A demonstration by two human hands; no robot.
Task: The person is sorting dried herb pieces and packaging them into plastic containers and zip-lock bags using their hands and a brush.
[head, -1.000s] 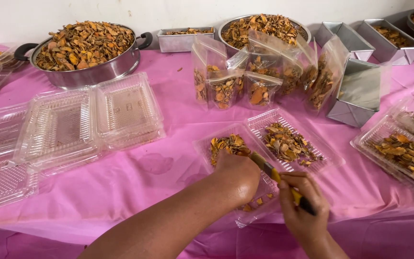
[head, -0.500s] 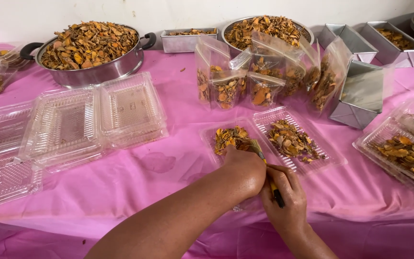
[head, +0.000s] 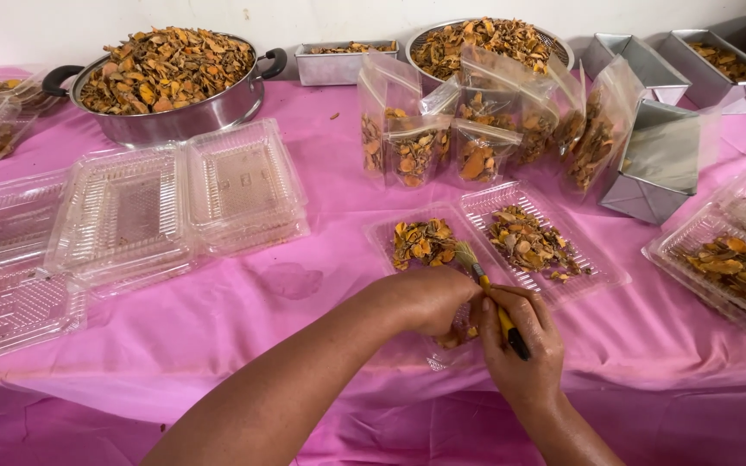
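Observation:
An open clear clamshell container (head: 580, 278) lies on the pink tablecloth (head: 252, 302), with orange-brown dried slices (head: 524, 242) in both halves. My right hand (head: 520, 345) grips a small yellow-handled brush (head: 487, 289), its bristles touching the slices in the left half. My left hand (head: 429, 298) rests curled on the near edge of that container, next to the brush; what it pinches is hidden.
Empty clear clamshells (head: 174, 203) are stacked at left. A steel pot (head: 170, 82) and a round bowl (head: 485, 39) of dried slices stand at the back, with filled clear pouches (head: 468, 129) and metal tins (head: 692, 60). Another filled tray (head: 736, 259) sits at right.
Both hands have shifted slightly left and up along the container. The brush tip has moved from the near edge up into the slices in the left half.

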